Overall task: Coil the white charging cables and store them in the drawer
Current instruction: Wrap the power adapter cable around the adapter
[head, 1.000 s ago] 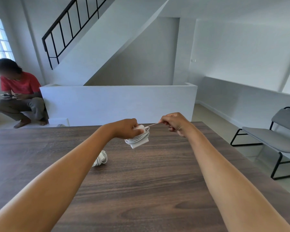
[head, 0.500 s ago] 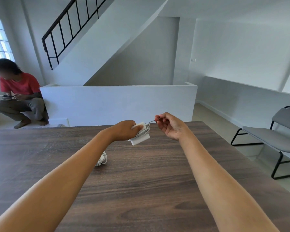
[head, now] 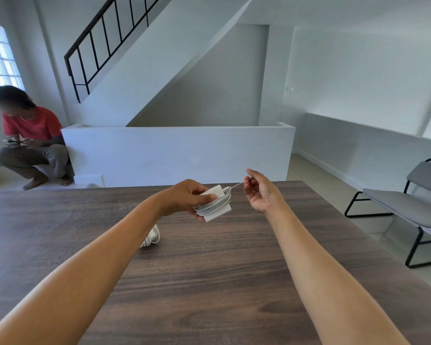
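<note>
A dark wooden table fills the lower part of the view, and both bare forearms reach out over it. Behind the table runs a low white wall, with a white staircase and its black railing rising above it. At the far left a person in a red shirt squats on the floor, looking down at something held in both hands. A grey chair with a black frame stands on the floor to the right of the table. The left hand is raised above the table with its fingers and thumb curled round a white charger block that has white cable wound about it in several turns. A short free length of that cable runs up and right to the right hand, which pinches the end between thumb and fingertips, palm turned toward the camera, the other fingers loosely bent. A second coiled cable lies on the table, partly hidden behind the left forearm, well below the held block. No drawer or other container shows, and no writing can be read on the charger.
</note>
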A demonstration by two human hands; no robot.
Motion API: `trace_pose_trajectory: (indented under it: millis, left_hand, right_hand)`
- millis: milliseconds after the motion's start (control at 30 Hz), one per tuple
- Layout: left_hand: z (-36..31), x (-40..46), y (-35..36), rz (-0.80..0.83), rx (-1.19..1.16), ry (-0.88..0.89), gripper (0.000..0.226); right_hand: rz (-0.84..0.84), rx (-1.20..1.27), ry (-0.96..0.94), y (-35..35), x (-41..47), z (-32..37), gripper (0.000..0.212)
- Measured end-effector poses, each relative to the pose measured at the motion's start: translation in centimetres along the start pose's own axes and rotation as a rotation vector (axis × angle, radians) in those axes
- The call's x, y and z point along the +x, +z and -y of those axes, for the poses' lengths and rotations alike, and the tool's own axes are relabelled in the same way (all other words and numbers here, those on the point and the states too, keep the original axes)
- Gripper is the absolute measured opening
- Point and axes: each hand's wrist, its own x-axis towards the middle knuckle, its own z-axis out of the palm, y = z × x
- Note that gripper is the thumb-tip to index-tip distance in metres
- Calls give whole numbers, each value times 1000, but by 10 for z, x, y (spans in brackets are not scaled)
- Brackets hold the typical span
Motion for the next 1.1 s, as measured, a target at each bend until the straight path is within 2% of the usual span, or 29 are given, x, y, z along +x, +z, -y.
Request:
trace_pose_trajectory:
  millis: [133, 233, 367, 533, 633, 767, 867, 1100]
  left_hand:
    - [0, 0, -3, -9, -24, -3, 30]
    - [2, 1, -1, -110, -49, 4, 23]
    - [3, 4, 0, -218, -36, 14, 22]
    - [6, 4, -1, -239, -55, 26, 25]
    - [7, 2, -2, -249, -50, 38, 23]
    - [8, 0, -1, -249, -59, 55, 24]
    - [5, 1, 3, -232, -59, 62, 22]
    - [5, 4, 0, -220, -33, 48, 22]
  right_hand:
    - [85, 86, -8, -2, -6, 1, 13]
    - [159, 110, 0, -4, -11, 0, 13]
    - [232, 33, -23, -8, -14, -1, 14]
    - [290, -15, -57, -9, -13, -3, 17]
    - [305, -203, -129, -9, -11, -3, 19]
    - [266, -758, -276, -10, -7, -8, 28]
    - [258, -1036, -342, -12, -4, -10, 28]
    - [275, -1180, -417, -11, -8, -9, 23]
